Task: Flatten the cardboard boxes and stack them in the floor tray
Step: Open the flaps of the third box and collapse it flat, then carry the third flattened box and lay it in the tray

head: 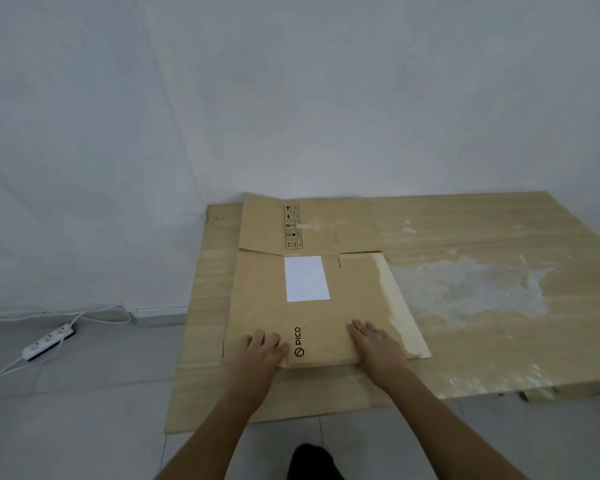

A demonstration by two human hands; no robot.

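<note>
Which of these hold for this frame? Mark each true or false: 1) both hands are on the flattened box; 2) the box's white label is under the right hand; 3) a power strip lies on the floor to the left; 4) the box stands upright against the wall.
1) True: the left hand and right hand press on the flattened box.
2) False: the white label is uncovered, farther from the person than both hands.
3) True: the power strip lies on the floor at left.
4) False: the box lies flat on the cardboard sheet.
</note>
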